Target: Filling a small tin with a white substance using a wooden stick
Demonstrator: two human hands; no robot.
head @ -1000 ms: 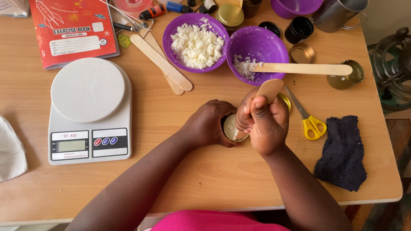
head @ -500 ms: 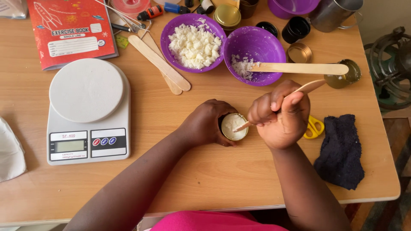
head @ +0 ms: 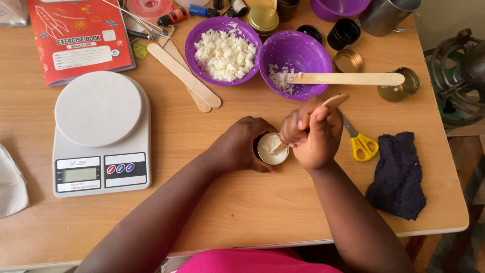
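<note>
Stick (head: 303, 126) now steeper in tin (head: 272, 149).

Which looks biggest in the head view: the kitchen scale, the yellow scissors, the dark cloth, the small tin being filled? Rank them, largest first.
1. kitchen scale
2. dark cloth
3. yellow scissors, partly hidden under the right hand, so their full length is unsure
4. small tin, held by the left hand
</note>
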